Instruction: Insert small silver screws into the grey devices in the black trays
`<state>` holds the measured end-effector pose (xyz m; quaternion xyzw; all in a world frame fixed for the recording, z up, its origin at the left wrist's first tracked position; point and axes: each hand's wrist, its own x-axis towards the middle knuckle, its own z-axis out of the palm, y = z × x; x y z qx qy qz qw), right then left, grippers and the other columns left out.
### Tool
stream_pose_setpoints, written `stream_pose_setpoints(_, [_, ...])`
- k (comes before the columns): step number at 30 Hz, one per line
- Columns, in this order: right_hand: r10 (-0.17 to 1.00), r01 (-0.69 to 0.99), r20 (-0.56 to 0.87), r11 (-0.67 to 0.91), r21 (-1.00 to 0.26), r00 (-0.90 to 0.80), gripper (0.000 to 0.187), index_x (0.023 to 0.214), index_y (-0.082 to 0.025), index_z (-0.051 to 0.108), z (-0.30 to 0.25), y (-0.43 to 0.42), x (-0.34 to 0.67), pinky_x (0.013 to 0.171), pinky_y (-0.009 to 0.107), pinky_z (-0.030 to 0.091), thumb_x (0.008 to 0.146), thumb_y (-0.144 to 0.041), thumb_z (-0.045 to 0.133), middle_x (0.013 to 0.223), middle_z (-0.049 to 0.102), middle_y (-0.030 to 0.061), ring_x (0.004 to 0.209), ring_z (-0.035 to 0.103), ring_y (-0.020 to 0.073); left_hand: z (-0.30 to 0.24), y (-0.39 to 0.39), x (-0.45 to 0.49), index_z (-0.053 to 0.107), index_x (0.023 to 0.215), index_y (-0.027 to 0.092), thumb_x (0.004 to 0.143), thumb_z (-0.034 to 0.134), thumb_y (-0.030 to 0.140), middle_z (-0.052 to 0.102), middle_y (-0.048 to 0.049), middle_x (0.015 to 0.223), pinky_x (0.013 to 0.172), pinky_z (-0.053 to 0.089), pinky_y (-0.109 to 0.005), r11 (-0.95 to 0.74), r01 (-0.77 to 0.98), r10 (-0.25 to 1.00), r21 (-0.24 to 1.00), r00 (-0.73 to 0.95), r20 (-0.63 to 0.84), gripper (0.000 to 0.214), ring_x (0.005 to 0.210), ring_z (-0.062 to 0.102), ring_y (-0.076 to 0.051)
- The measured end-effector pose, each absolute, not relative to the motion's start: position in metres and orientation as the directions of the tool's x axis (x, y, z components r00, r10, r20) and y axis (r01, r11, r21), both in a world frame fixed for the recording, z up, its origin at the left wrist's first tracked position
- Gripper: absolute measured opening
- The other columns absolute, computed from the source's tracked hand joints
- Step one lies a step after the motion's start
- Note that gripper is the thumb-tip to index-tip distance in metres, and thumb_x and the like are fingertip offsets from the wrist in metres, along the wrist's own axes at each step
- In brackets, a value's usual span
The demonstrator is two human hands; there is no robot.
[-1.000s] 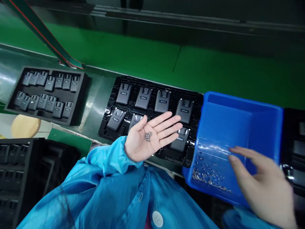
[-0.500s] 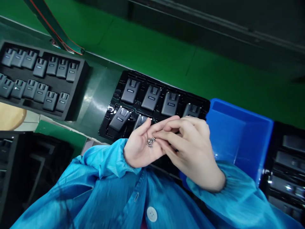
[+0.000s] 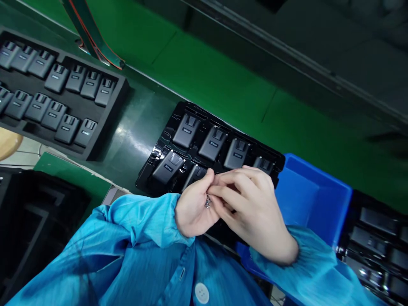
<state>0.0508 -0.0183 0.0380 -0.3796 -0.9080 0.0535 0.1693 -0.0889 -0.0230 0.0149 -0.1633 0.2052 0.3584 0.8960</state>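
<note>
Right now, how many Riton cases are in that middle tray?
6 visible, two labels covered: far row from left, first case, second, third, fourth; near row, fifth, sixth. Left hand and right hand may hide more.

dim upper right | glare on green bench (image 3: 127, 131) | lower left dark | slight softness

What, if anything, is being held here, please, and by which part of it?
Small metal pieces lie clustered in the palm of the left hand; whether the right hand, over that palm, pinches one cannot be told.
</note>
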Motion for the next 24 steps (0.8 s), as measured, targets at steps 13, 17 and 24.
stream_pose_setpoints(13, [0.762,0.765,0.095,0.643,-0.004,-0.640,0.023,0.087,-0.020,0.075,0.011,0.138,0.065,0.079,0.047,0.040,0.095,-0.028,0.055,0.092,0.065,0.0119,0.095,0.052,0.0305,-0.003,-0.003,-0.102,0.047,0.151,0.011,0.107,0.034,0.037,0.060,-0.0147,0.145,0.114,0.044,-0.033,0.535,-0.842,0.660,-0.066,0.465,-0.591,0.053,0.131,0.061,-0.021])
stream_pose_setpoints(17, [0.702,0.701,0.016,0.708,0.090,-0.712,0.027,0.084,-0.021,0.074,-0.001,0.152,0.057,0.075,0.045,0.038,0.095,-0.027,0.050,0.092,0.064,0.0131,0.094,0.050,0.0299,-0.008,0.000,-0.100,0.044,0.153,0.012,0.106,0.037,0.035,0.060,-0.0169,0.145,0.115,0.043,-0.035,0.506,-0.859,0.656,-0.080,0.444,-0.610,0.053,0.129,0.063,-0.022])
stream_pose_setpoints(24, [0.671,0.652,-0.077,0.737,0.178,-0.737,0.032,0.077,-0.017,0.071,0.002,0.156,0.045,0.073,0.043,0.034,0.095,-0.024,0.047,0.087,0.062,0.0136,0.091,0.050,0.0287,-0.013,0.005,-0.097,0.046,0.150,0.010,0.107,0.037,0.033,0.063,-0.0162,0.141,0.112,0.046,-0.034,0.496,-0.863,0.639,-0.094,0.436,-0.634,0.050,0.122,0.067,-0.020])
